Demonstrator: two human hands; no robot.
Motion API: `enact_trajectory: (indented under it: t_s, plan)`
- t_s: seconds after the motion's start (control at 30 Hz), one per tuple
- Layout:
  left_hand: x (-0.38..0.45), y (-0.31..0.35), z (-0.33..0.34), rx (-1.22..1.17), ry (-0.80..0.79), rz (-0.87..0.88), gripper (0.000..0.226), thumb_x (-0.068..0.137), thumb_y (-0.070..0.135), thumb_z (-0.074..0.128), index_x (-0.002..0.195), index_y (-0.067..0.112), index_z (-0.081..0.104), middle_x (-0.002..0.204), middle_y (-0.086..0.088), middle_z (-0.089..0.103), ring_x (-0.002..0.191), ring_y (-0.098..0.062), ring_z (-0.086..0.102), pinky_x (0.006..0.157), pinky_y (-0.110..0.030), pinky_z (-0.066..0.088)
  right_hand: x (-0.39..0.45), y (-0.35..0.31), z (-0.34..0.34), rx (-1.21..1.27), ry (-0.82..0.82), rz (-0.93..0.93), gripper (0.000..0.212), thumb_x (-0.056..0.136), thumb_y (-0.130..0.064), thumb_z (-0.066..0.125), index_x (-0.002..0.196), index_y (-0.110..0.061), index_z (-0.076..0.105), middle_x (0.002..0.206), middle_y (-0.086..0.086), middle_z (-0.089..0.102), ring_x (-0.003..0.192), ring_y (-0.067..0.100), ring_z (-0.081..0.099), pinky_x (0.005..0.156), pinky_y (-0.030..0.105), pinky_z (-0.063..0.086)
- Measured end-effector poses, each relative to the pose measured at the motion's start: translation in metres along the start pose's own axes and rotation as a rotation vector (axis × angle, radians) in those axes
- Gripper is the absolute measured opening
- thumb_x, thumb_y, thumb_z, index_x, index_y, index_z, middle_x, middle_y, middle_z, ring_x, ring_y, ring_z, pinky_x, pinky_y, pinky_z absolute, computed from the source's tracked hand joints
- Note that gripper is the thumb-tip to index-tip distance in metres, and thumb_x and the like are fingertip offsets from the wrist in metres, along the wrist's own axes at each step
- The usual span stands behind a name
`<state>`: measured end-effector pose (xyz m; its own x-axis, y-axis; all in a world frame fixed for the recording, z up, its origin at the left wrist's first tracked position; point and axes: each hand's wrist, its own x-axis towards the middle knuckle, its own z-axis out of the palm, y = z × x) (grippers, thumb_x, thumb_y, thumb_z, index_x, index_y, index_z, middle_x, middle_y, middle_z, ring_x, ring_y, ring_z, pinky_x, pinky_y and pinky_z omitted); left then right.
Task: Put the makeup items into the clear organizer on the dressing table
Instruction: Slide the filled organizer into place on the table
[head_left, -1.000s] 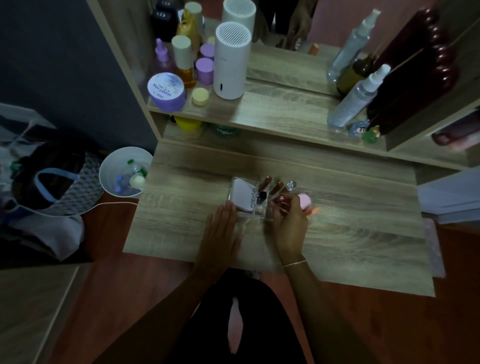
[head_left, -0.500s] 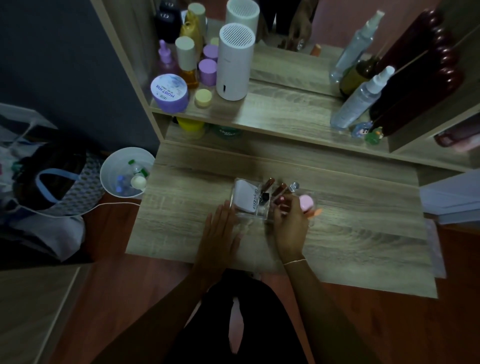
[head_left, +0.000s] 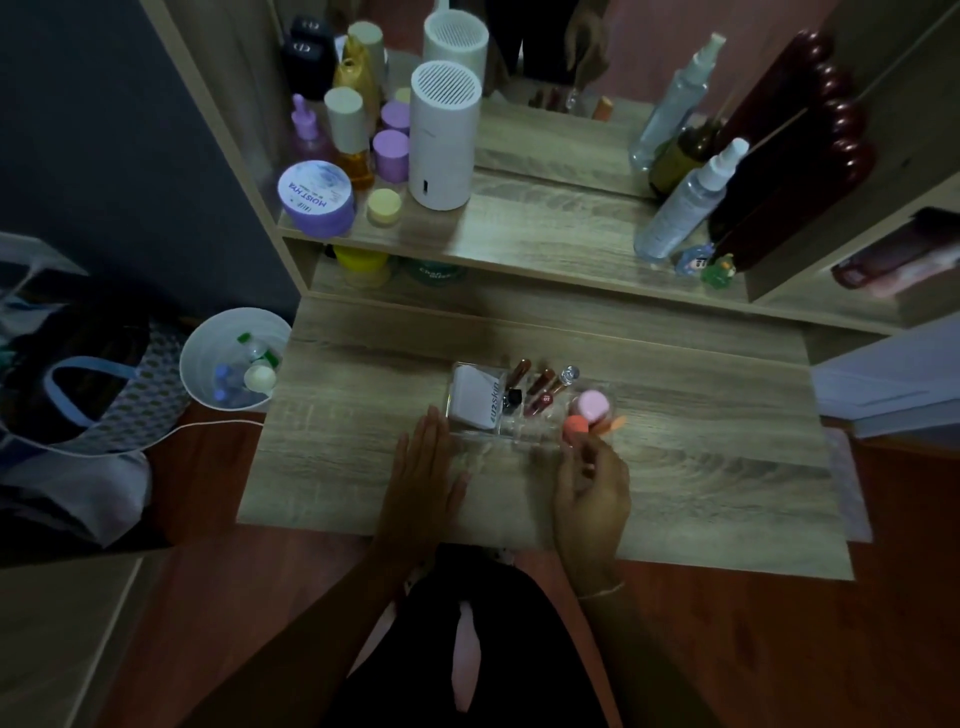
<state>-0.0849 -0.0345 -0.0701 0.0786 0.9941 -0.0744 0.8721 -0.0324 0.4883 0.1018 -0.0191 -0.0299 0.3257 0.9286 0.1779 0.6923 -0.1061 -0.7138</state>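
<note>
- clear organizer (head_left: 524, 439) sits mid dressing table (head_left: 701, 467), just far of both hands
- left compartment: white compact (head_left: 475, 397) w/ dark lettering, lying tilted
- middle slots: three lip tubes (head_left: 540, 384) leaning far-right, caps up; a small black-capped item (head_left: 511, 399) beside the compact
- right end: pink sponge (head_left: 592, 404) w/ an orange sponge (head_left: 575, 426) just near of it, touching or nearly so
- left hand (head_left: 423, 467) flat on the tabletop, fingers straight & together, nothing in it, fingertips just beside the organizer's near-left corner
- right hand (head_left: 592, 486) loosely curled at the organizer's near-right corner, fingertips up by the orange sponge; cant tell if it's actually pinching it or just touching
- thin band on the right wrist
- far shelf (head_left: 545, 244): purple jar (head_left: 317, 197), white cylinder device (head_left: 444, 137), spray bottle (head_left: 685, 202) at the right
- white bucket (head_left: 234, 358) w/ small bottles on the floor, left of the table
</note>
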Motion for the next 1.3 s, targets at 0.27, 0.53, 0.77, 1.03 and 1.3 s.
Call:
enact_trajectory:
  t_s: [0.27,0.53,0.77,1.03,1.3]
  plan:
    - [0.005,-0.006,0.0,0.053,-0.068,-0.011,0.066,0.094,0.041,0.023,0.145,0.0,0.016,0.154,-0.022,0.019,0.143,-0.033,0.017,0.115,-0.051,0.018,-0.005,0.063,-0.017,-0.241,-0.198,-0.064,0.054,0.097,-0.034,0.048,0.142,-0.007,0.038,0.145,0.018,0.046,0.136,0.028,0.038,0.114,0.037,0.031]
    - [0.004,-0.012,0.001,0.005,-0.107,0.043,0.071,0.096,0.048,0.006,0.14,-0.004,0.028,0.147,-0.027,0.034,0.137,-0.041,0.031,0.11,-0.055,0.025,-0.009,0.078,-0.005,-0.313,-0.401,-0.038,0.074,0.096,-0.045,0.047,0.152,-0.011,0.012,0.16,0.015,0.019,0.149,0.03,0.012,0.12,0.051,0.023]
    - [0.032,-0.012,-0.012,-0.207,-0.032,-0.156,0.072,0.09,0.05,0.041,0.141,0.002,0.024,0.147,-0.025,0.034,0.137,-0.04,0.029,0.113,-0.052,0.028,0.023,0.075,-0.012,-0.194,-0.293,0.032,0.071,0.089,-0.048,0.058,0.147,-0.02,0.026,0.15,0.008,0.04,0.14,0.026,0.034,0.113,0.054,0.032]
    - [0.047,-0.017,-0.012,-0.117,-0.05,-0.068,0.057,0.092,0.027,0.054,0.14,0.005,0.033,0.145,-0.017,0.041,0.135,-0.036,0.032,0.111,-0.054,0.026,0.04,0.083,-0.003,-0.25,-0.339,0.071,0.054,0.092,-0.037,0.059,0.139,-0.018,0.042,0.151,0.014,0.041,0.147,0.03,0.02,0.121,0.053,0.01]
    - [0.048,-0.014,-0.008,-0.118,-0.016,-0.062,0.057,0.092,0.022,0.052,0.141,0.005,0.03,0.148,-0.017,0.037,0.141,-0.035,0.023,0.115,-0.053,0.015,0.043,0.09,-0.003,-0.326,-0.327,0.035,0.05,0.092,-0.038,0.057,0.136,-0.017,0.048,0.145,0.014,0.05,0.146,0.027,0.026,0.121,0.05,0.009]
